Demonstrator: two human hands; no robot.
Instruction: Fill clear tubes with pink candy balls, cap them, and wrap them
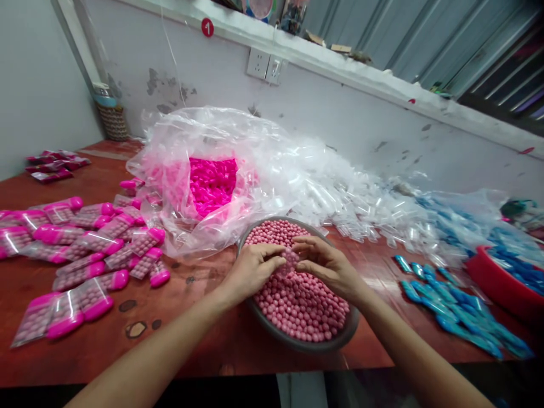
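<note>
A dark basin (255, 314) full of round pink beads (306, 311) stands at the table's front edge. Above the beads, my left hand (257, 266) pinches the left side of a small clear container (290, 260) with pink beads showing through it. From the other side, the fingers and thumb of my right hand (327, 263) curl around the same container. Its outline is blurred, and my fingers hide part of it. Many filled clear containers with bright pink caps (97, 241) lie in a loose pile to the left.
Behind the basin, a large plastic bag holds bright pink caps (212, 184). Empty clear containers (340, 198) heap toward the right. Blue-capped pieces (450, 306) lie near a red tub (501, 283). Dark pink packets (57, 164) and a woven-covered jar (111, 116) stand at the far left.
</note>
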